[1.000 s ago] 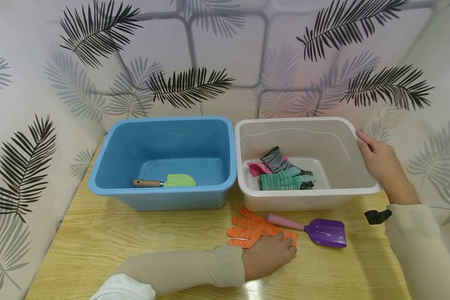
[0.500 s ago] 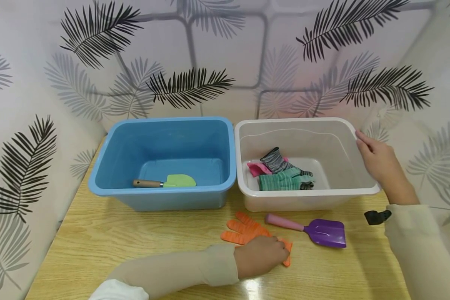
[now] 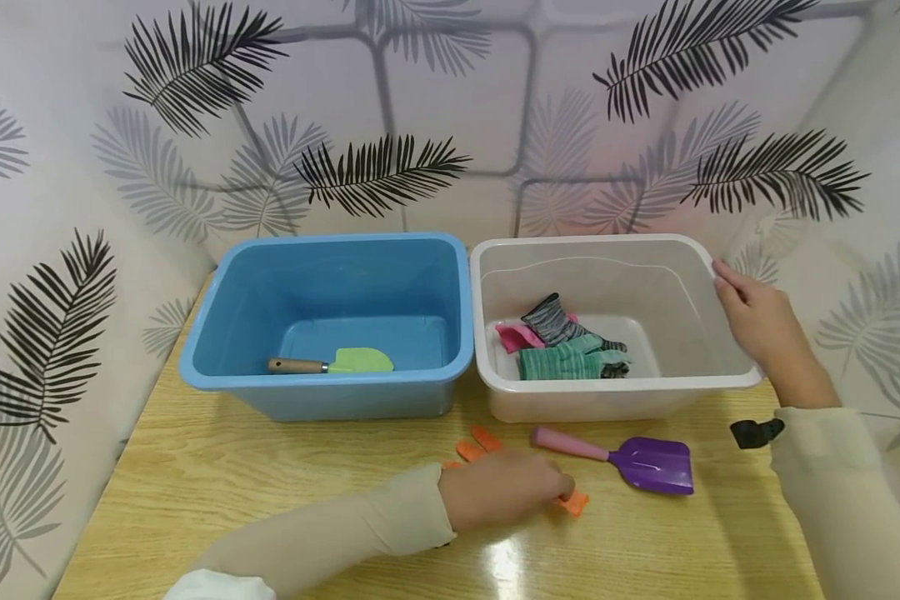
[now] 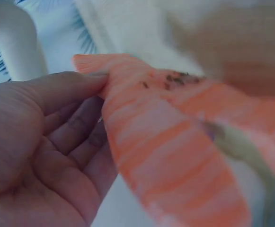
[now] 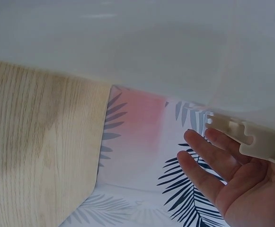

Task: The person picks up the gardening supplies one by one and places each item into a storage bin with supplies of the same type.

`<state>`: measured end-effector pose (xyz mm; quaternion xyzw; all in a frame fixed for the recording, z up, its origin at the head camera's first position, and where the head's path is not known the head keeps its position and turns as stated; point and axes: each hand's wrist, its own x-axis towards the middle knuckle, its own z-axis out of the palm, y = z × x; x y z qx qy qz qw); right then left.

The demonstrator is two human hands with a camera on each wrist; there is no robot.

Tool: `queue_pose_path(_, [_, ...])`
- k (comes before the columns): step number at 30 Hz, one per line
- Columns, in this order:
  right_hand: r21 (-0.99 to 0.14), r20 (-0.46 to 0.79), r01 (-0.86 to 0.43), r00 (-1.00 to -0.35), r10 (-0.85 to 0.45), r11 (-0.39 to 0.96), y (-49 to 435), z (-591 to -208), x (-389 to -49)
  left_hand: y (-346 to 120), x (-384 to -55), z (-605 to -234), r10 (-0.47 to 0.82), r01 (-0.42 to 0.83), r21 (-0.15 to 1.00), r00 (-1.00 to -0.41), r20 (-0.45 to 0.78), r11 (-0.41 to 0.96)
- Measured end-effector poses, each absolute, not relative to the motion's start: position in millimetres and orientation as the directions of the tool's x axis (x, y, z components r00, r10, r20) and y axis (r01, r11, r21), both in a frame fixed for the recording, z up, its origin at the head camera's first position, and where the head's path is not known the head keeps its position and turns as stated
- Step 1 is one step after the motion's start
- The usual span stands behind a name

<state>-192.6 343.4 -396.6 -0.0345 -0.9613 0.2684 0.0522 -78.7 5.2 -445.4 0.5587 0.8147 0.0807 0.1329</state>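
Note:
My left hand (image 3: 502, 492) pinches an orange knit glove (image 4: 170, 142) between thumb and fingers. In the head view the hand covers most of the glove; a few glove fingers and one end of its cuff show. At the right, my right hand (image 3: 765, 325) grips the side rim of a white basin (image 3: 615, 386), its fingers under the lip in the right wrist view. Inside that basin lie a green glove (image 3: 558, 362), a grey striped glove (image 3: 551, 321) and something pink (image 3: 517, 337). A purple hand shovel (image 3: 652, 465) with a pink handle lies right of the orange glove.
Left of the white basin, close against it, stands a blue basin (image 3: 326, 382). It holds a light green trowel (image 3: 362, 360) with a wooden handle. Both stand on a wooden table (image 3: 270, 475), with a leaf-patterned wall covering (image 3: 435, 100) behind.
My left hand has shifted up and left, drawing the orange glove away from flat; less of the glove shows now. The right hand stays on the basin rim.

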Motion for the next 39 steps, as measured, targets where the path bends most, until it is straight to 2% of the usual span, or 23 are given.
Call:
queue_pose_path(6, [-0.523,0.077,0.038,-0.993,0.091,0.851,343.8,-398.1,-192.9,4.7,-89.6,-424.0,0.922,0.821,0.445,-0.385,-0.031,0.358])
queue_pose_path(15, [-0.524,0.094,0.029,-0.991,0.091,0.851,345.6,-399.2,-194.4,5.1,-100.9,-388.8,0.929,0.789,0.566,-0.355,0.102,0.239])
queue_pose_path(20, [-0.521,0.085,0.035,-0.992,0.093,0.853,345.2,-399.2,-194.6,5.6,-106.8,-364.5,0.937,0.746,0.645,-0.323,0.133,0.166])
queue_pose_path(25, [-0.511,0.105,0.020,-0.991,0.086,0.859,345.3,-398.3,-193.9,7.9,-116.5,-339.2,0.924,0.700,0.708,-0.324,0.201,0.092])
queue_pose_path(29, [-0.516,0.117,0.006,-0.990,0.077,0.857,345.8,-394.8,-193.4,11.9,-127.2,-319.3,0.867,0.655,0.754,-0.400,0.297,0.044])
queue_pose_path(36, [-0.525,0.088,0.021,-0.993,0.078,0.851,344.5,-390.6,-194.2,16.3,-142.1,-279.5,0.698,0.485,0.875,-0.622,0.354,-0.012])
queue_pose_path(39, [-0.519,0.062,0.039,-0.995,0.083,0.854,343.2,-389.0,-195.8,18.9,-151.6,-270.6,0.630,0.465,0.885,-0.687,0.362,-0.001])
